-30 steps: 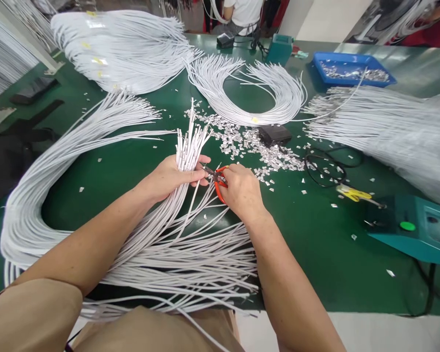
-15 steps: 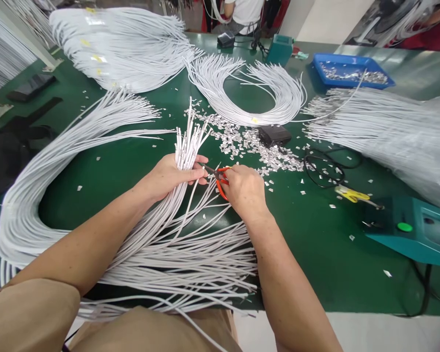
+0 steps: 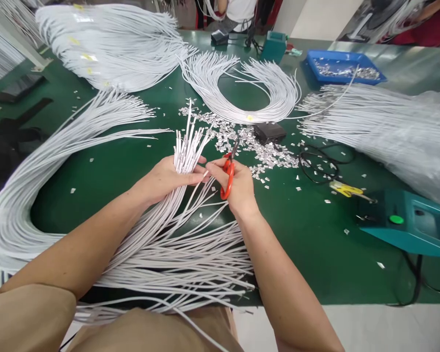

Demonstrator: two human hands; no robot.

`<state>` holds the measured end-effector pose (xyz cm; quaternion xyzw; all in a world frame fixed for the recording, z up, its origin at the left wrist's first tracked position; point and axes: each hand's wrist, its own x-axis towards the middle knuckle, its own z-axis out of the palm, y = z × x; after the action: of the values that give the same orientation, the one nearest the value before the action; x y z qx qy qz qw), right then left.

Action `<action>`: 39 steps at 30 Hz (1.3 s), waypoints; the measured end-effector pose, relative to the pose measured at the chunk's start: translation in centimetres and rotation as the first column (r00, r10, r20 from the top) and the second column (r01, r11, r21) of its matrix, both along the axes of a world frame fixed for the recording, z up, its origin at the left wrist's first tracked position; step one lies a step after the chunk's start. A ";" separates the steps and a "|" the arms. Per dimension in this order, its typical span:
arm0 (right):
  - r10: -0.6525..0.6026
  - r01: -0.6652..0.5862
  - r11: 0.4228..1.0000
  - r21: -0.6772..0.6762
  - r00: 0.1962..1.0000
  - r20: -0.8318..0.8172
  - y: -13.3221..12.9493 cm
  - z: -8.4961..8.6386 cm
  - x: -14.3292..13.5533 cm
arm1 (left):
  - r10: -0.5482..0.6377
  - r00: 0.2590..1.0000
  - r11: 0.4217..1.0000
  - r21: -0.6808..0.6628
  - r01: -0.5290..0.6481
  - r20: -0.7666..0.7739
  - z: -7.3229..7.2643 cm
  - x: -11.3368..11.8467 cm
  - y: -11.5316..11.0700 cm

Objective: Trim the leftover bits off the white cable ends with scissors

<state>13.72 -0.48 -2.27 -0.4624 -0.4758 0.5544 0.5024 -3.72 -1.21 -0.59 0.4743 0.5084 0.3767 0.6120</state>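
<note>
My left hand (image 3: 172,177) is wrapped round a bunch of white cables (image 3: 186,151), whose ends stick up above the fist. Orange-handled scissors (image 3: 227,180) rest in my right hand (image 3: 238,183), with the dark blades pointing up and away. The thumb and a finger of that hand meet near the tip of one cable beside my left fingertips; whether they pinch it is hard to see. More loose cables (image 3: 190,259) fan out on the table below both hands, and their long bend (image 3: 11,215) curves round at the left.
Small silvery-white scraps (image 3: 238,139) litter the green table (image 3: 297,234) around a black box (image 3: 269,132). Cable bundles (image 3: 110,49) lie behind and at right. A blue tray (image 3: 344,66), yellow-handled cutters (image 3: 346,189) and a teal machine (image 3: 407,222) stand to the right. A person (image 3: 240,12) sits beyond.
The scissors have swung from pointing left at the cable to pointing up within my right hand. My right fingers have moved left to the cable tip. The view has shifted slightly.
</note>
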 end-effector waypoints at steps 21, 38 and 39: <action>0.103 -0.096 0.994 -0.045 0.978 0.181 -0.6 0.6 -0.4 | 0.125 0.986 0.987 0.115 -0.112 -0.111 0.5 0.2 -0.3; 0.221 -0.237 0.964 -0.118 0.966 -0.136 -0.1 0.9 -0.2 | -0.042 0.995 0.997 0.056 0.047 -0.087 0.9 0.7 -0.5; 0.191 -0.203 0.975 -0.093 0.974 -0.124 -0.2 0.9 -0.2 | -0.028 0.996 0.998 0.057 0.033 -0.083 0.9 0.6 -0.4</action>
<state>13.52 -0.64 -1.40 -0.4062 -0.4598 0.6514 0.4464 -3.08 -1.63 0.29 0.5150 0.5147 0.3622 0.5820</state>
